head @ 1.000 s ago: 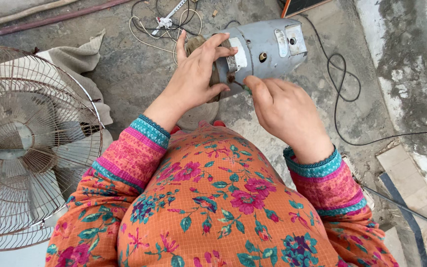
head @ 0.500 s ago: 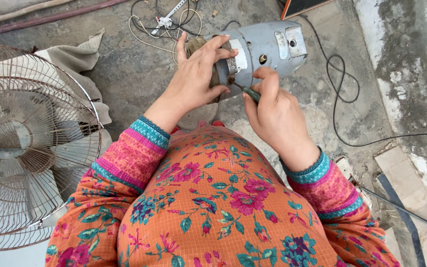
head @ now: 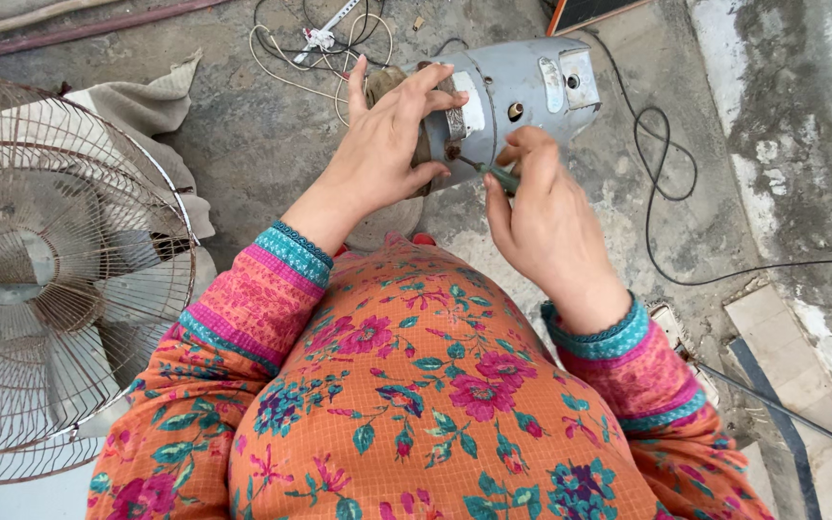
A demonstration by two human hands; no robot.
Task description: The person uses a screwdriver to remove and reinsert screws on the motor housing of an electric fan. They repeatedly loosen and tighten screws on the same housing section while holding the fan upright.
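Left hand (head: 382, 154) wrapped around end of grey motor housing (head: 522, 96) — held above concrete floor (head: 243, 135). Right hand (head: 541, 217) fingers pinched shut on green-handled screwdriver (head: 493, 173) — tip against housing. Fan guard (head: 50, 279) lies at the left.

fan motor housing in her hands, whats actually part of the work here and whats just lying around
In use:
grey fan motor housing, steadied by the left hand
green-handled screwdriver, in the right hand

Lying about:
wire fan guard
black cable
white wires
cloth
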